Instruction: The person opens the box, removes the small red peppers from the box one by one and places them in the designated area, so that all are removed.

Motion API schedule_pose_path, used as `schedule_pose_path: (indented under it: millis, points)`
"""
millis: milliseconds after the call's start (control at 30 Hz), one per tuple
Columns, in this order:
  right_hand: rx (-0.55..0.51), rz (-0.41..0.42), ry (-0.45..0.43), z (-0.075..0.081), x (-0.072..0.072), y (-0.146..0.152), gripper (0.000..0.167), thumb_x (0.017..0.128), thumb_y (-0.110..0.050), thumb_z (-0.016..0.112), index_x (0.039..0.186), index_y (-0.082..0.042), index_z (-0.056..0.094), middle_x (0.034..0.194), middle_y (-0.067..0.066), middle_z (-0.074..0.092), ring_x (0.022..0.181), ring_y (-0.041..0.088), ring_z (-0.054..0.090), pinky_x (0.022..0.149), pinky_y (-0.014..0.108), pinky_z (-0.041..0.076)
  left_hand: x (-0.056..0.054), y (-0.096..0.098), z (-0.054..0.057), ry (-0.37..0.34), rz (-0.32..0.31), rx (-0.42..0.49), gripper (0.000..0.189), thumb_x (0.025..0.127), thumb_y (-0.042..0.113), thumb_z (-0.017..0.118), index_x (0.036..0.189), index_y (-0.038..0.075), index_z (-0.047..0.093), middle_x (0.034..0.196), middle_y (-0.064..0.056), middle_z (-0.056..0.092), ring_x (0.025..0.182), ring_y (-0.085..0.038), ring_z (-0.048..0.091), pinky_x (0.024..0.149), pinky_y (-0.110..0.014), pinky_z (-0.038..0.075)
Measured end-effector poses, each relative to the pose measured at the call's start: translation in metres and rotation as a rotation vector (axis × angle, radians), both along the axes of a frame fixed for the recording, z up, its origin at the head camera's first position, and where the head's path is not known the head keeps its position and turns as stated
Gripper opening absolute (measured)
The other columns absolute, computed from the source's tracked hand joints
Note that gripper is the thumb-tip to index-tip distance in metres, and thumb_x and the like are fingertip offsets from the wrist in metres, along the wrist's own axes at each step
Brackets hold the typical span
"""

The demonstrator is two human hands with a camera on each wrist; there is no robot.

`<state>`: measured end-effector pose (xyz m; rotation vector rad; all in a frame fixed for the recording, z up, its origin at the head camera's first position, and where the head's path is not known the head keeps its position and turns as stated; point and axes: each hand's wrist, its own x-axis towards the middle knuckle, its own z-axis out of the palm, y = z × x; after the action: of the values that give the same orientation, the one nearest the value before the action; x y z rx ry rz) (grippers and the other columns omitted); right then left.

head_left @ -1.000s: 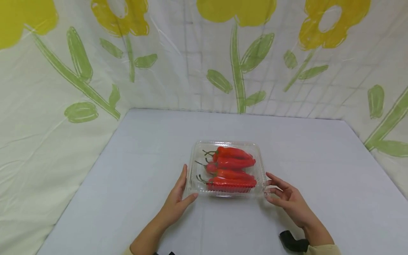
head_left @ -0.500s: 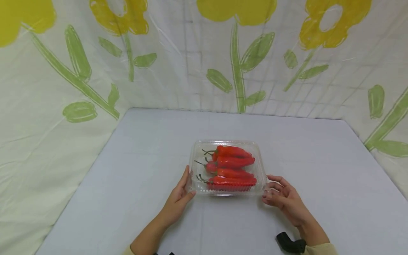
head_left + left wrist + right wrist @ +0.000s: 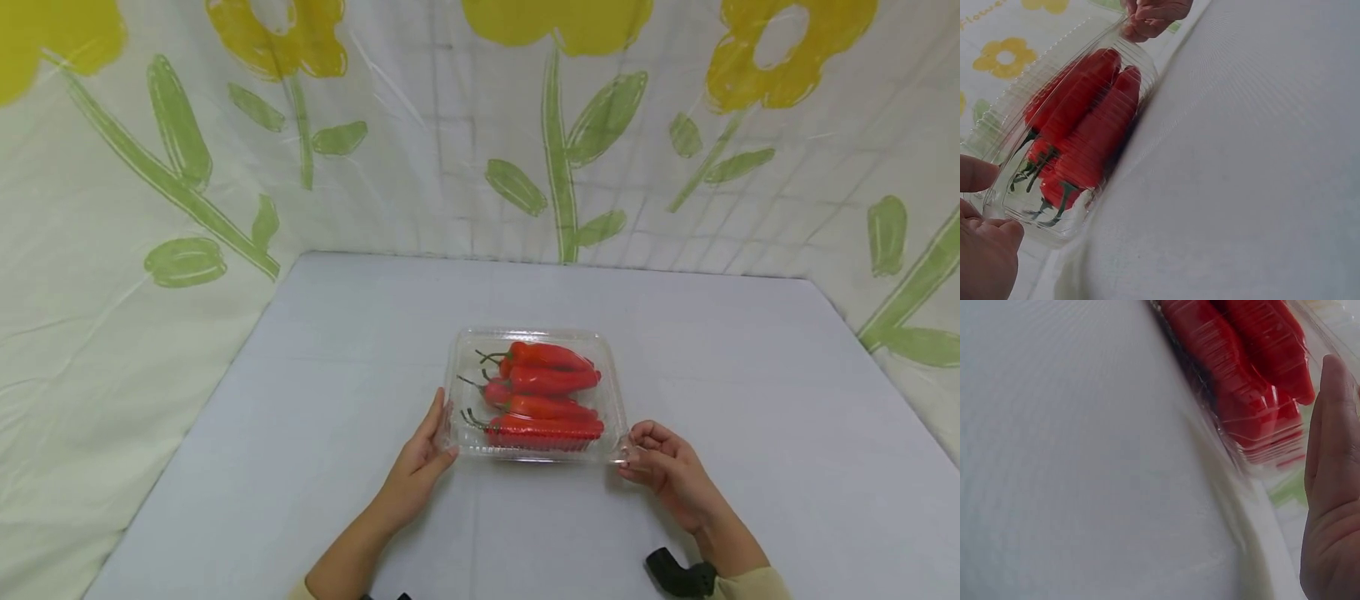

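A clear plastic clamshell container (image 3: 611, 375) lies at the middle of the table, its lid down over several long red peppers (image 3: 551, 382) with green stems. My left hand (image 3: 411, 471) holds its left side, fingers along the edge and thumb at the front corner; the left wrist view shows the rim between fingers and thumb. At the front right corner, my right hand (image 3: 671, 471) pinches the rim, with its thumb below and fingers bent. In the right wrist view the thumb (image 3: 1336, 425) stands beside the container's end, and the other fingers are mostly hidden.
The container rests on a white-covered table (image 3: 360, 333). Behind it rises a pale curtain (image 3: 420, 167) printed with yellow flowers and green leaves. A black curved device (image 3: 678, 575) sits by the right wrist, near the sleeve.
My right hand has moved in slightly, its fingers curling from loosely spread to a pinch on the corner. My left thumb has shifted slightly left; the container has hardly moved.
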<state>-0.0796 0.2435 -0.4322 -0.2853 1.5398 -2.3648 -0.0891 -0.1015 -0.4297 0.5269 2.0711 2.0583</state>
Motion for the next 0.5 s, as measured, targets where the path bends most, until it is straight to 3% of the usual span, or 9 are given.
schedule_pose_path:
  millis: [200, 500]
  points:
    - [-0.010, 0.007, -0.028, 0.0006, 0.0011, -0.0024, 0.036, 0.091, 0.010, 0.031, 0.097, -0.013, 0.057, 0.090, -0.008, 0.063, 0.082, 0.004, 0.064, 0.074, 0.024, 0.057, -0.0001, -0.0013, -0.0006, -0.007, 0.003, 0.000, 0.071, 0.091, -0.006, 0.042, 0.148, 0.000, 0.000, 0.157, -0.015, 0.000, 0.144, -0.025, 0.004, 0.105, -0.004, 0.018]
    - [0.124, -0.068, -0.083, 0.0013, 0.0023, -0.0009, 0.025, 0.094, 0.002, 0.043, 0.098, -0.018, 0.057, 0.091, -0.010, 0.066, 0.087, 0.003, 0.064, 0.075, 0.025, 0.058, 0.0005, -0.0011, 0.0027, -0.010, 0.033, -0.039, 0.071, 0.090, -0.007, 0.042, 0.148, -0.001, 0.002, 0.157, -0.016, 0.003, 0.144, -0.025, 0.006, 0.104, -0.003, 0.016]
